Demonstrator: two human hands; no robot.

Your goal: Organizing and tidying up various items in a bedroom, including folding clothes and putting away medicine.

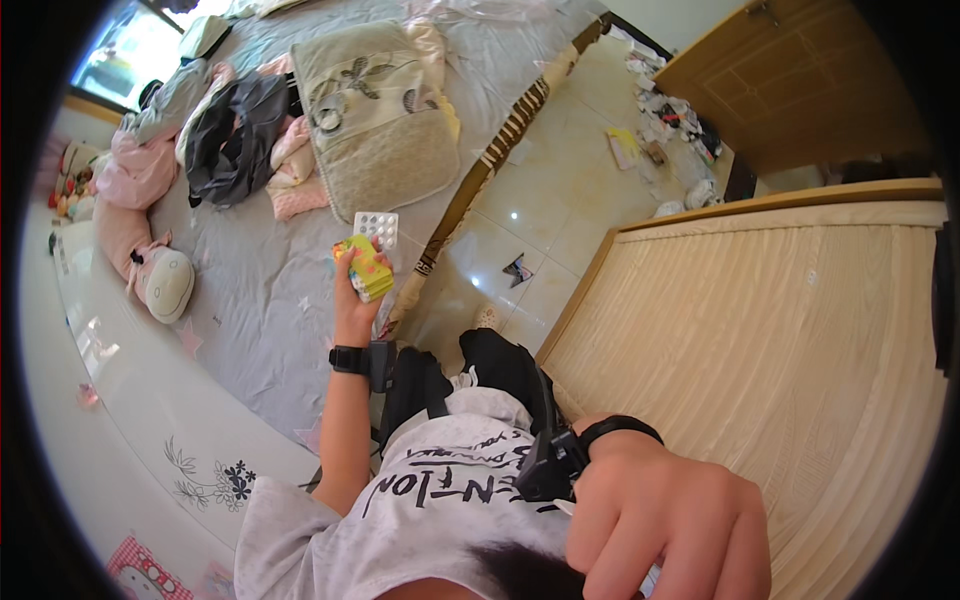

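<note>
My left hand is raised near the edge of the bed. It grips a small stack of yellow printed packets or cards, with the thumb on one side and the fingertips on the other. A silver-and-white blister pack shows just beyond the fingertips; whether the hand holds it too is unclear. My right hand is large and close to the camera at the lower right, its back turned up and its fingers bent. Its palm is hidden, and a small pale patch shows between the fingers.
The bed has a grey sheet, a beige quilted pillow mat, dark grey clothing and a pink plush toy. A wooden panel stands on my right. Litter lies on the tiled floor by a wooden door.
</note>
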